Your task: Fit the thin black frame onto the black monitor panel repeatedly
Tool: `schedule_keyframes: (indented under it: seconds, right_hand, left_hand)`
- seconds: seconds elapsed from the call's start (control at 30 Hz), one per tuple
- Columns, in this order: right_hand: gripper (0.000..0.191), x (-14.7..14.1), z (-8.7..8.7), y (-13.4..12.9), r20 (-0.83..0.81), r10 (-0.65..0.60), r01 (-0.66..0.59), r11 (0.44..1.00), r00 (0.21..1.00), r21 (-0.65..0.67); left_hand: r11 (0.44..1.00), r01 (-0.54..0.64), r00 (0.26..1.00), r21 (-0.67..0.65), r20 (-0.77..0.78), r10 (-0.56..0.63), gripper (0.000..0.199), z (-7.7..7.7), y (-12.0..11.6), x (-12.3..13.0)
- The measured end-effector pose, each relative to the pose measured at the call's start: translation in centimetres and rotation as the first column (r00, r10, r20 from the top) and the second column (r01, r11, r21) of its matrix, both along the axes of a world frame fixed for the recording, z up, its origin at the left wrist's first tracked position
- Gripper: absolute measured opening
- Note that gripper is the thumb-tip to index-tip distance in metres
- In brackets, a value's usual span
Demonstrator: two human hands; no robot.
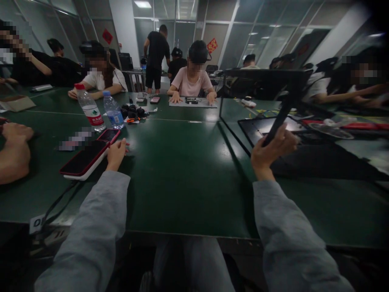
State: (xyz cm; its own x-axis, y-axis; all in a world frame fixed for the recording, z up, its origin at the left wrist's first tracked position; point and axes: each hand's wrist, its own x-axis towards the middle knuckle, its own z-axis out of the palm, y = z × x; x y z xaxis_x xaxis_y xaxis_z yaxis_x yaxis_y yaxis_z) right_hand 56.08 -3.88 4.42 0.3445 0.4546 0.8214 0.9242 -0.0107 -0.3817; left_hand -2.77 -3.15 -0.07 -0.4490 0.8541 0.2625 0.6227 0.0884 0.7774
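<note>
My right hand (271, 151) is closed round the edge of a black frame-like stand (281, 115), which is raised and tilted above the table's right side. On the left, my left hand (117, 153) rests by the table surface with fingers curled, beside a phone with a red edge (86, 157) that lies on a white object. Whether its fingers hold anything is too unclear to tell. A smaller pink-edged device (108, 135) lies just past the phone. Under and behind the black stand is a flat black sheet or case (322, 160).
Two bottles, one red-capped (91, 109) and one blue-capped (114, 111), stand beyond the phone. Small black items (133, 111) lie beside them. Another person's hand (18, 132) is at the far left. A person sits across the green table (182, 174), hands on a grey board (176, 104).
</note>
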Motion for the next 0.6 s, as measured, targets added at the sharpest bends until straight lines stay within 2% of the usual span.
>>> schedule_keyframes:
  seconds: [0.1, 0.2, 0.4, 0.53, 0.6]
  right_hand:
    - [0.067, -1.5, 0.0, 0.1, 0.032, -0.02, 0.016, 0.993, 0.999, 0.113]
    - [0.07, -2.0, -0.3, 0.2, -0.014, 0.048, -0.046, 0.99, 0.999, 0.132]
    - [0.073, -3.3, -1.4, 1.7, -0.126, 0.173, -0.183, 0.981, 0.977, -0.07]
    - [0.075, -4.0, -2.5, 2.7, -0.228, 0.212, -0.254, 0.952, 0.95, -0.172]
    - [0.077, -4.0, -3.3, 3.2, -0.28, 0.209, -0.279, 0.93, 0.937, -0.239]
  left_hand:
    - [0.997, 0.029, 1.0, 0.07, 0.007, -0.03, 0.046, 0.0, 0.4, 0.7]
    - [0.986, 0.044, 0.998, 0.162, 0.031, -0.049, 0.047, -0.2, 0.7, 1.6]
    - [0.965, 0.025, 0.999, 0.259, 0.029, -0.034, 0.074, -0.1, 0.8, 3.6]
    - [0.98, 0.11, 0.958, 0.169, 0.246, -0.15, 0.055, 0.5, 0.3, 4.5]
    - [0.985, 0.123, 0.92, 0.125, 0.358, -0.16, 0.046, 0.7, 0.0, 4.6]
